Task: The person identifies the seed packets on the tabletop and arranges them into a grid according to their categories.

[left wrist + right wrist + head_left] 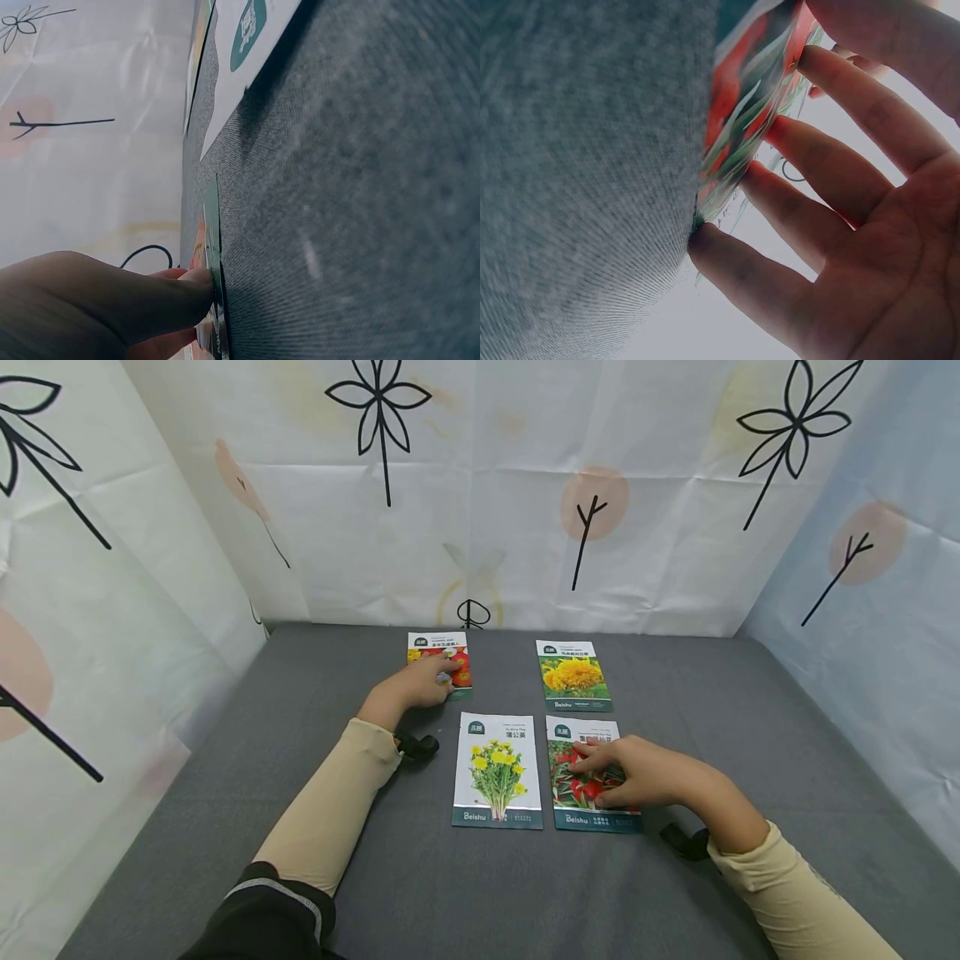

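Four... several seed packets lie face up on a grey cloth. My left hand [423, 682] rests on the far left packet [462, 675], which pictures red and yellow flowers; its index finger reaches across the front. In the left wrist view, the thumb [187, 294] presses near that packet's green end. With fingers spread, my right hand [656, 770] touches the near right packet [600, 821], printed with red blooms and long green leaves. The right wrist view has the fingertips [703, 238] along that packet's face. Between the hands lies a white packet with yellow dandelions [497, 768].
A packet with a big yellow flower [574, 675] lies at the far right. The grey cloth [420, 893] spreads under everything. White fabric walls [510, 543] with printed flowers and trees stand behind and on both sides. Black straps [416, 747] circle the wrists.
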Available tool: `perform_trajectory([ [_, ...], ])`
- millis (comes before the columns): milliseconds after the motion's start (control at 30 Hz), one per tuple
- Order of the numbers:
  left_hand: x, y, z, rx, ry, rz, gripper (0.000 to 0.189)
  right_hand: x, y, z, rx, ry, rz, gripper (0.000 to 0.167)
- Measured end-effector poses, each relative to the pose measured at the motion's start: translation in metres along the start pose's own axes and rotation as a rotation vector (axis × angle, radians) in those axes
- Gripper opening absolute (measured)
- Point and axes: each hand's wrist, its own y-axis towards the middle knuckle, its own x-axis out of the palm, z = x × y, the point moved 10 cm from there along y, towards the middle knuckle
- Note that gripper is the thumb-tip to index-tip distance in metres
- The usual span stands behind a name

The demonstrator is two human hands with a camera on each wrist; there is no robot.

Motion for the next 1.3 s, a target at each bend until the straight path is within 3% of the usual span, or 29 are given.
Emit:
perform_trajectory([
  [667, 0.0019, -0.002, 0.0074, 0.006, 0.012, -0.008, 0.054, 0.0023, 0.0013, 0.0008, 0.004, 0.009, -0.002, 0.048],
  [1300, -0.0006, 0.0039, 0.0046, -0.004, -0.045, -0.017, 0.056, -0.0017, 0.0018, 0.0003, 0.02, -0.004, 0.006, 0.05],
])
